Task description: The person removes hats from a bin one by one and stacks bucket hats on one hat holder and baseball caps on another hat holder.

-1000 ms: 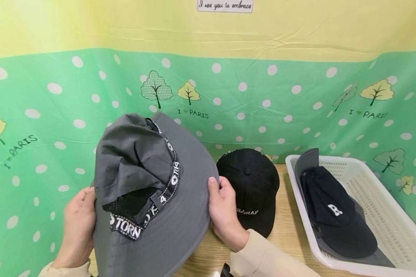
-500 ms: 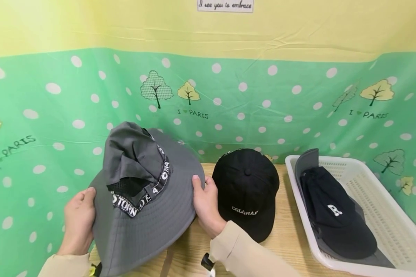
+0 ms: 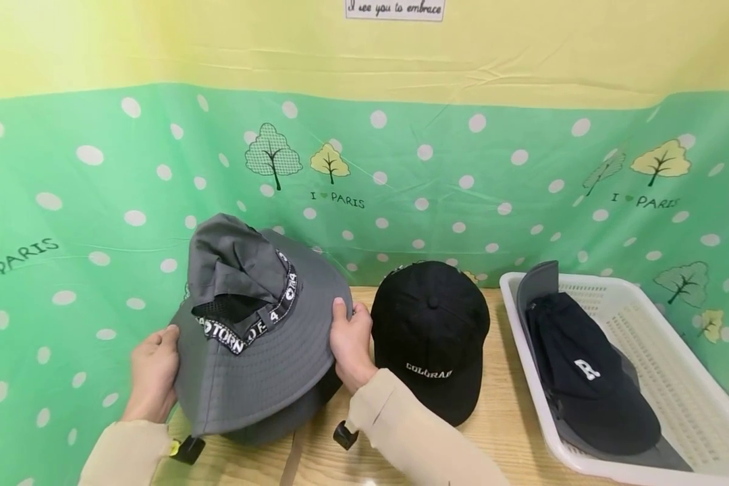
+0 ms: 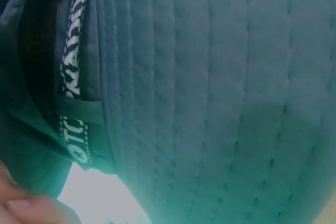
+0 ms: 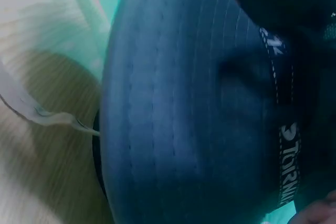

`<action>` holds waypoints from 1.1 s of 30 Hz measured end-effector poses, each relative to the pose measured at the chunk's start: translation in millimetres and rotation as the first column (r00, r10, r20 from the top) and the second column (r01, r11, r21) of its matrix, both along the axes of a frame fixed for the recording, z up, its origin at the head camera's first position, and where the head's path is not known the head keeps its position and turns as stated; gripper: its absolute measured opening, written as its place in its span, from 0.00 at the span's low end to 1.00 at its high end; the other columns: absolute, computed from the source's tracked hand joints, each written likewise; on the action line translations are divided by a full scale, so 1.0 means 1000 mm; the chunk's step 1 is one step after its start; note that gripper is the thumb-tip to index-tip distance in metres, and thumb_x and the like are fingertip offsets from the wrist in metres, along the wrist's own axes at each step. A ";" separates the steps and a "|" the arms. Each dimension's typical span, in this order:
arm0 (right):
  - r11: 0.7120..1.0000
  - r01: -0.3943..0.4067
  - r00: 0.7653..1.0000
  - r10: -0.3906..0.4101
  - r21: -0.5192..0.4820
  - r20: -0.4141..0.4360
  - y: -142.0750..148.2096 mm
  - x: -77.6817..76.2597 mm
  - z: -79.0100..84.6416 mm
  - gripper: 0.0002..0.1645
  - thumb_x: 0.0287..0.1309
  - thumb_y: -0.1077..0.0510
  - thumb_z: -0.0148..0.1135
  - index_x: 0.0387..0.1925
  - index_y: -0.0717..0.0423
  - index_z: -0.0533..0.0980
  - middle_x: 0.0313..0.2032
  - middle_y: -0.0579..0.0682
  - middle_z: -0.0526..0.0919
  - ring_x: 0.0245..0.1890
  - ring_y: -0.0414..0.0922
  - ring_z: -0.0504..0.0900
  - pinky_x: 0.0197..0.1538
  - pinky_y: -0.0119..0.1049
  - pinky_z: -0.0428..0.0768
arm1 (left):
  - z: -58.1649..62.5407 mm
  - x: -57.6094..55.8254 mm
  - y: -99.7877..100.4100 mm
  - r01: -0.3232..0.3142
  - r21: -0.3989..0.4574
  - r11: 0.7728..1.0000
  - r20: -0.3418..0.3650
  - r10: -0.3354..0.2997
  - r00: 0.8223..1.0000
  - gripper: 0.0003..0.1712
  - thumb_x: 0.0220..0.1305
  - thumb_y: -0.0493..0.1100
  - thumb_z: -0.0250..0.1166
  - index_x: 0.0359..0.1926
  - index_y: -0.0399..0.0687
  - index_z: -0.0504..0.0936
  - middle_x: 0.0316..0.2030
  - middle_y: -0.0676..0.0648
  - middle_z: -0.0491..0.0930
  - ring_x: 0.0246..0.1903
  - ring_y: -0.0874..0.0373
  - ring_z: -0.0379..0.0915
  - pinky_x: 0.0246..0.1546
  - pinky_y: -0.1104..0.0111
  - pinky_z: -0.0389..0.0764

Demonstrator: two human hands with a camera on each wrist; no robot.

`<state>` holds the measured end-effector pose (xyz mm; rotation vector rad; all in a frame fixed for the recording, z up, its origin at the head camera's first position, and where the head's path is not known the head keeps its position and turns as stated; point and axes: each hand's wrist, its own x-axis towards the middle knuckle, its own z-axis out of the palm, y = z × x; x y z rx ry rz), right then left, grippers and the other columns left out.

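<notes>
A green dotted backdrop [image 3: 492, 175] fills the upper frame. At lower right a white basket [image 3: 674, 378] holds a dark navy cap [image 3: 589, 378]. At lower left, a grey bucket hat [image 3: 261, 351] with a lettered band sits low over the wooden table [image 3: 504, 418]; it looks light, soft and floppy, best held by the stitched brim. A black baseball cap [image 3: 434, 337] lies centre. The left hand [image 3: 154, 371] and right hand [image 3: 352, 341] each pinch opposite brim edges.
</notes>
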<state>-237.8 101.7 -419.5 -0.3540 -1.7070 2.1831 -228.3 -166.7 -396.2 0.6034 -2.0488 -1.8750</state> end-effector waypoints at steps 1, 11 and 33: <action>1.000 0.005 1.000 -0.005 0.008 0.002 0.000 -0.002 0.000 0.12 0.67 0.54 0.54 0.32 0.59 0.72 0.28 0.50 0.73 0.31 0.45 0.73 0.40 0.37 0.72 | -0.001 -0.002 -0.001 0.004 -0.002 1.000 0.011 -0.004 1.000 0.17 0.70 0.52 0.53 0.25 0.55 0.78 0.23 0.58 0.72 0.25 0.66 0.68 0.21 0.75 0.74; 0.998 0.027 0.996 -0.033 0.064 0.081 0.002 -0.024 -0.003 0.13 0.68 0.54 0.53 0.30 0.58 0.70 0.30 0.53 0.72 0.34 0.47 0.72 0.42 0.39 0.71 | -0.013 -0.014 -0.008 0.070 -0.174 0.982 0.091 -0.055 0.994 0.20 0.72 0.52 0.48 0.31 0.42 0.75 0.23 0.55 0.69 0.27 0.64 0.65 0.24 0.73 0.72; 0.926 -0.021 0.986 -0.042 0.377 0.159 0.007 -0.025 -0.058 0.13 0.67 0.54 0.53 0.30 0.59 0.71 0.26 0.51 0.73 0.29 0.45 0.72 0.38 0.40 0.73 | -0.060 -0.027 -0.032 0.291 -0.729 0.620 0.185 -0.231 0.955 0.20 0.73 0.43 0.42 0.23 0.39 0.64 0.17 0.44 0.64 0.18 0.52 0.63 0.18 0.63 0.65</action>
